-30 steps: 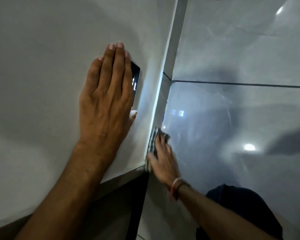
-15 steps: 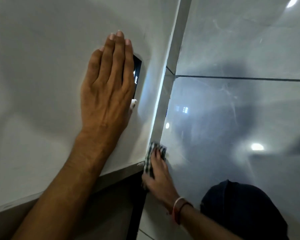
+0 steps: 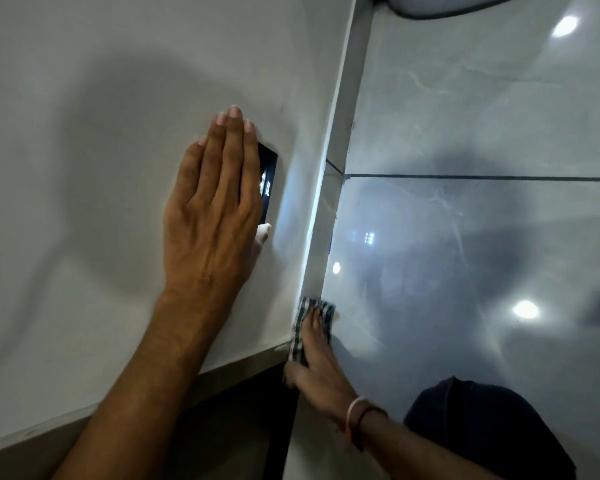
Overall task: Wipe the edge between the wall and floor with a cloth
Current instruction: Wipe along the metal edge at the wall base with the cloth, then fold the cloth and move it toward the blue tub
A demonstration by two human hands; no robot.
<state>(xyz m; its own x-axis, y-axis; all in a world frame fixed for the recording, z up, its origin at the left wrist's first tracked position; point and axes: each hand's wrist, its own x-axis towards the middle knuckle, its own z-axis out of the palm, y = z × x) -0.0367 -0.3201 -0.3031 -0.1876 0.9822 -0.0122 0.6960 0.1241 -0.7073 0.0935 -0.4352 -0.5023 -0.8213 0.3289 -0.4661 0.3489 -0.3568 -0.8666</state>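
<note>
Landmark: skirting strip [image 3: 329, 188], a narrow pale band running along the foot of the wall [image 3: 84, 98], where wall meets floor [image 3: 482, 237].
Wall: matte, off-white, smooth; lies on the left of the strip.
Floor: glossy grey marbled tiles on the right of the strip, mirroring ceiling lights; one dark grout line [image 3: 482, 177] meets the strip at a right angle.
Cloth [image 3: 305, 336]: checked dark-and-light fabric, crumpled, pressed against the near end of the strip, partly on the floor.
Right hand [image 3: 317, 365]: fingers extended flat over the cloth, pinning it to the strip and floor; thread bands [image 3: 355, 415] circle the wrist.
Left hand [image 3: 215, 216]: spread flat, fingers together, on the wall left of the strip, pressing a black phone [image 3: 269, 178] whose lit edge shows beside the fingers.
Open room: the strip beyond the cloth runs bare toward the far end; the floor alongside is bare.
Near edge: the wall ends in a corner beside the cloth; a dark recess [image 3: 222, 427] lies below it.
Knee [image 3: 492, 427]: dark fabric, rounded, right of the strip, near the right forearm.
</note>
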